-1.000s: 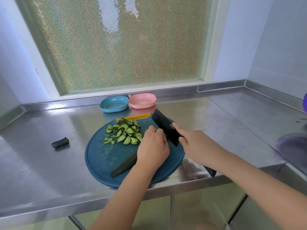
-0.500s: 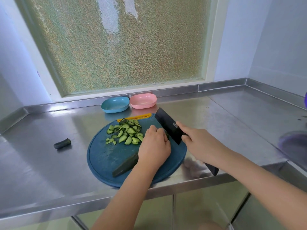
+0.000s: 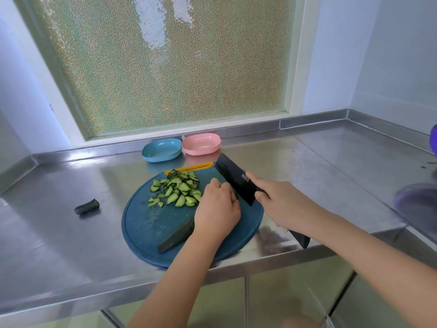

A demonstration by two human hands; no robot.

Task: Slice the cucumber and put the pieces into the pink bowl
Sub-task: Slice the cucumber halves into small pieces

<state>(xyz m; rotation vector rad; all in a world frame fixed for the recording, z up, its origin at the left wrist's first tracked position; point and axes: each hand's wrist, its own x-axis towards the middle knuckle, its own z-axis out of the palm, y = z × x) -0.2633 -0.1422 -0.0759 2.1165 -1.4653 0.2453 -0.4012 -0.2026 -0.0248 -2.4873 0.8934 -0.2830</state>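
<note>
Slicing: mid-cut, cucumber (image 3: 176,236) lies on the round blue board (image 3: 142,228), dark end sticking out toward the near-left from under the left hand.
L hand: left hand (image 3: 216,213) curled down over the cucumber, pinning it; knuckles sit right by the blade.
R hand: right hand (image 3: 287,205) closed round the handle of the black cleaver (image 3: 235,178), index finger laid along the blade's side; blade tilted, edge at the cut end.
Risk 1: fingertips nicked, prob. if L knuckles creep under the edge; they're touching or nearly touching the blade flat, can't tell which.
Risk 2: cucumber rolls or skids on the board if the hold eases, giving uneven cuts.
Risk 3: board overhangs the counter (image 3: 71,245) front edge; hard chop could tip it.
Cut pieces: pile (image 3: 177,191) at the board's far side, none moved yet.
Pink bowl (image 3: 201,143): empty, by the back wall.
Blue bowl (image 3: 162,150): empty, touching the pink one's left.
Stray stub (image 3: 87,206): on counter, well left of board.
</note>
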